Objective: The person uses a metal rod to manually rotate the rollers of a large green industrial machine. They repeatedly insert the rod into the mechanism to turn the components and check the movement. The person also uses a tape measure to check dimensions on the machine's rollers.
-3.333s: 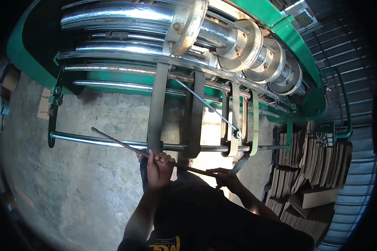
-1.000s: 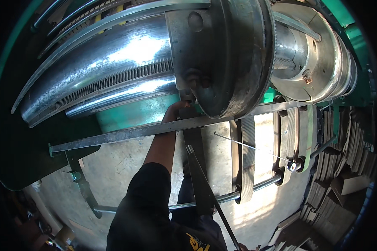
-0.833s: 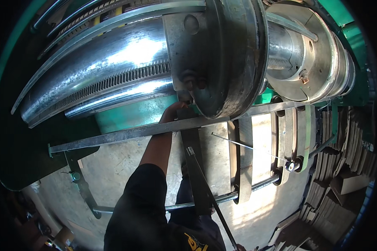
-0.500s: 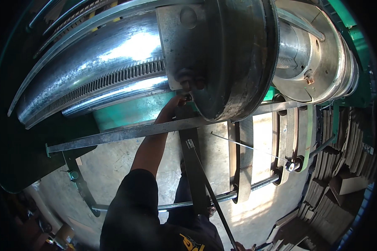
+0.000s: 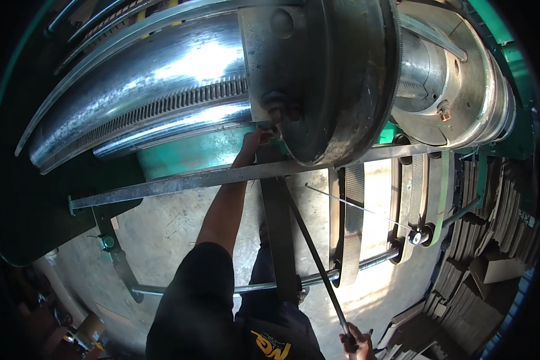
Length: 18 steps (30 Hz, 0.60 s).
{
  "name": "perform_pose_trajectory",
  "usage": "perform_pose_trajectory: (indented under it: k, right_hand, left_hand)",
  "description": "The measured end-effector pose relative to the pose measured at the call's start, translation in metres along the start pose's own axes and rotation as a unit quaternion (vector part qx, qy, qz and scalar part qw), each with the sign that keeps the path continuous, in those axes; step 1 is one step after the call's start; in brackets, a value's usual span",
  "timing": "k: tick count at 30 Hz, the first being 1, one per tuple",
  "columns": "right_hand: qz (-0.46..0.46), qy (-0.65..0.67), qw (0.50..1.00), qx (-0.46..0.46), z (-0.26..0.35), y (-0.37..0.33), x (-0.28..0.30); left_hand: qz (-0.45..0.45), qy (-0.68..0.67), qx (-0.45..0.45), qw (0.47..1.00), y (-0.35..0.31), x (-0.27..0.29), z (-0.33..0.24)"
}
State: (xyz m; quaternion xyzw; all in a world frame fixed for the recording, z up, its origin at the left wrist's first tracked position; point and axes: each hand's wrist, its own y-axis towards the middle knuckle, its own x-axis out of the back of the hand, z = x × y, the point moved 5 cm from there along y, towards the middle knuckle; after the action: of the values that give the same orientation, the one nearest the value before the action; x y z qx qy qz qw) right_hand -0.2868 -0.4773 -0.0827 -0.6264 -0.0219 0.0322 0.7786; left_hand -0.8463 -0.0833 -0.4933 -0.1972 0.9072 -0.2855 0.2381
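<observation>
My left arm reaches up past a long flat metal bar [image 5: 180, 189]. My left hand [image 5: 255, 141] is at the lower corner of a grey metal plate [image 5: 263, 66], beside the big dark cylinder [image 5: 348, 90]. Its fingers are bent together there, and what they hold is too small and dark to make out. At the lower edge, my right hand [image 5: 357, 343] grips a long dark rod-handled wrench [image 5: 315, 255]. The wrench slants up to the left, and its upper end is hidden at the flat bar.
A shiny roller with a toothed strip [image 5: 174, 105] lies at upper left. Several belts [image 5: 354, 222] hang around a curved pipe [image 5: 366, 268] on the right. A thin rod [image 5: 360, 207] crosses them. Cardboard stacks [image 5: 456, 294] stand at lower right.
The wrench has moved up, its silver tip passing out of sight at the flat bar. My right hand has come further into view. My left hand stays near the plate's corner.
</observation>
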Motion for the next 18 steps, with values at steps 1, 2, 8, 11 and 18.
perform_pose_trajectory:
  k: [1, 2, 8, 11, 18]
  right_hand:
    - [0.032, 0.064, 0.997, 0.0, 0.007, 0.006, 0.002]
    - [0.004, -0.158, 0.983, 0.091, 0.053, 0.001, -0.029]
    - [-0.044, -0.502, 0.822, 0.264, 0.124, -0.004, -0.121]
    - [-0.049, -0.485, 0.86, 0.154, 0.135, -0.007, -0.139]
    - [0.032, -0.514, 0.78, 0.355, 0.196, -0.017, -0.183]
  left_hand:
    - [-0.04, 0.121, -0.117, 0.985, -0.008, 0.015, -0.007]
    - [-0.09, 0.239, -0.232, 0.939, -0.017, 0.042, -0.007]
    - [-0.205, 0.17, -0.314, 0.911, -0.161, 0.039, -0.011]
    - [-0.162, 0.186, -0.191, 0.95, -0.244, 0.034, 0.011]
    - [-0.098, 0.025, 0.001, 0.995, -0.414, 0.04, 0.084]
